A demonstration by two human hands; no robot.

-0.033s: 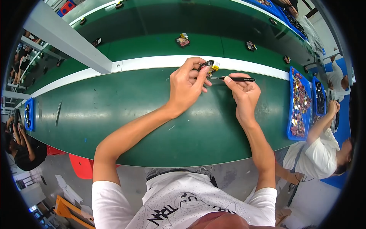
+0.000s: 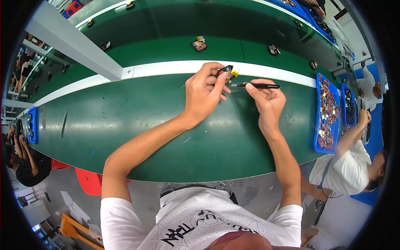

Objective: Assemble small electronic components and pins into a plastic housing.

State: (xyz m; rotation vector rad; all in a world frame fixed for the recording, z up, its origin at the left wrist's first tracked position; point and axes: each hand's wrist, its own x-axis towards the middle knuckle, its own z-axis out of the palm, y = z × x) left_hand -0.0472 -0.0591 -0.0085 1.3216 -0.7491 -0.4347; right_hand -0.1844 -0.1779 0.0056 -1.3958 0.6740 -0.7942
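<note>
Overhead, left hand [image 2: 204, 91] pinches small black-and-yellow part [image 2: 228, 71] over white strip [image 2: 166, 67] on green bench [image 2: 125, 121]. Right hand [image 2: 268, 102] grips black tweezers [image 2: 256, 86], tip at part's 4 o'clock, just beside it. Best done with part steady, tip fed level. Blue trays [image 2: 321, 146] at 3 o'clock.

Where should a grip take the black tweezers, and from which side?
Take the black tweezers on the thick rear half of the shaft, coming from the near side, as the right hand does. They lie roughly level, tips pointing left at the small part in the left hand.
</note>
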